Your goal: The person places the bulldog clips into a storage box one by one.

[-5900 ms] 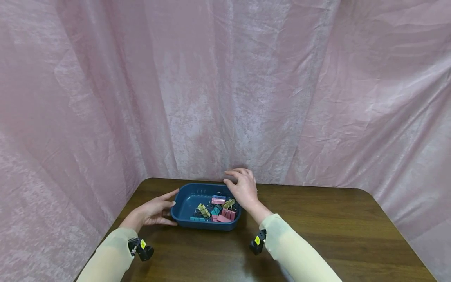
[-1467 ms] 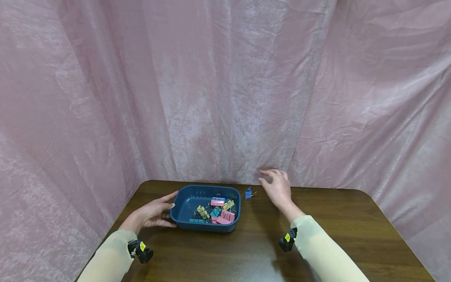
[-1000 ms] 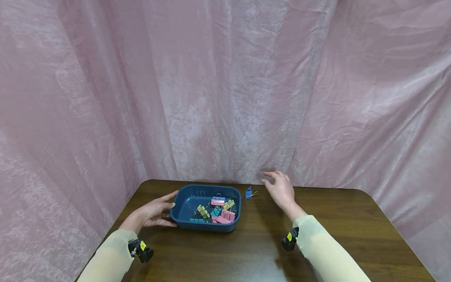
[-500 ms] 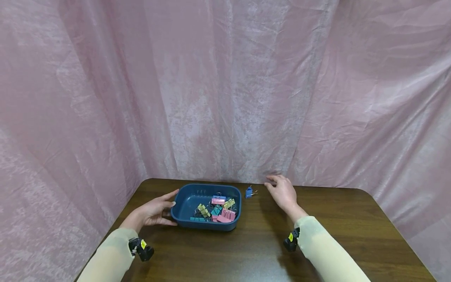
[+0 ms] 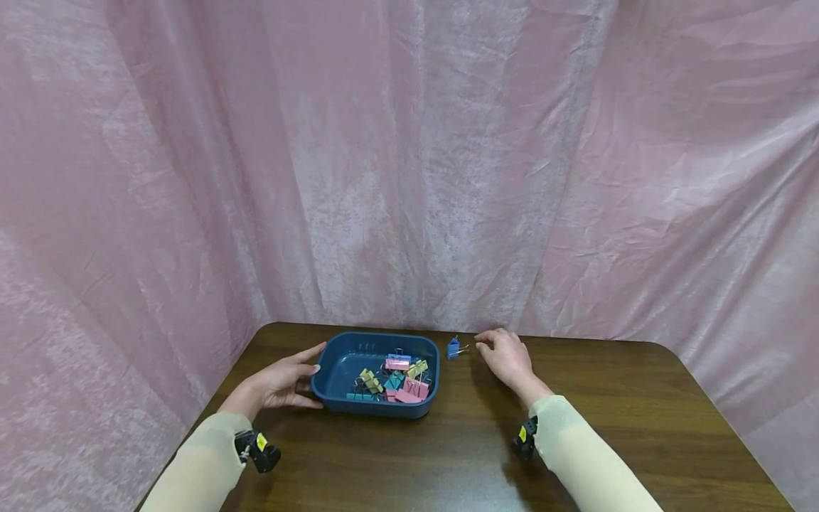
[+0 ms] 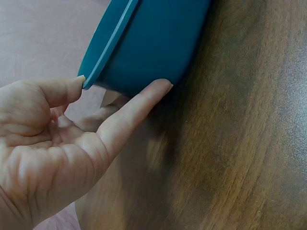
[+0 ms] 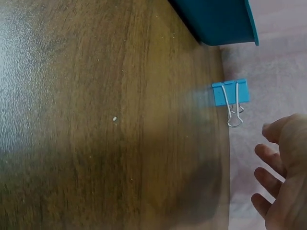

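A blue plastic basket (image 5: pixel 377 410) stands on the table, with several binder clips in pink, yellow, teal and blue lying inside. My left hand (image 5: pixel 281 384) is at its left end: the thumb tip touches the rim and a straight finger (image 6: pixel 139 108) rests against the outer wall. Just right of the basket, a blue binder clip (image 5: pixel 453 348) stands on the table near the back edge, its wire handles (image 7: pixel 231 108) pointing right. My right hand (image 5: pixel 507 359) hovers to the right of this clip, fingers loosely bent, holding nothing and apart from it.
The brown wooden table (image 5: pixel 614 427) has rounded back corners. Behind it a pink velvet curtain (image 5: pixel 409 178) hangs right at the back edge. A tiny white speck (image 7: pixel 114 118) lies on the wood in the right wrist view.
Earlier my right hand was at the basket's right rim; it moved right, and the blue clip shows on the table. Lately the hand has lowered and come slightly left. My left hand stays put.
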A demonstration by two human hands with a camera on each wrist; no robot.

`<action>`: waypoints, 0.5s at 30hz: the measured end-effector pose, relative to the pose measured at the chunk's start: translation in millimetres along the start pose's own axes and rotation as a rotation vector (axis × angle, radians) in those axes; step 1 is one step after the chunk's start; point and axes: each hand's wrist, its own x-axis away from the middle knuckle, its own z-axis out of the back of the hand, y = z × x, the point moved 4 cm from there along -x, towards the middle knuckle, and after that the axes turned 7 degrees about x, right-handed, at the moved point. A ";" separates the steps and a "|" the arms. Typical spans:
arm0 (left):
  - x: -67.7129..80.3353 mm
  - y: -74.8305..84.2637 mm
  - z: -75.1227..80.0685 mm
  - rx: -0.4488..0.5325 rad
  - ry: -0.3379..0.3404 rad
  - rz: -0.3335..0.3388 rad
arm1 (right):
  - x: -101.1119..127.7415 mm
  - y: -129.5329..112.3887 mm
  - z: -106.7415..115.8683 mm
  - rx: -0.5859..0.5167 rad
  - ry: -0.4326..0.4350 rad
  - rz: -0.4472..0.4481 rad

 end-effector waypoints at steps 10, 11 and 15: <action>-1.0 -0.5 0.4 -0.006 0.005 0.001 | -0.3 -4.3 -9.9 0.067 -0.083 -0.045; -1.2 -0.6 0.5 -0.003 0.007 0.003 | -0.5 -4.7 -10.9 0.072 -0.092 -0.048; -0.9 -0.4 0.1 -0.005 -0.003 0.009 | -1.5 -6.0 -15.2 0.085 -0.124 -0.053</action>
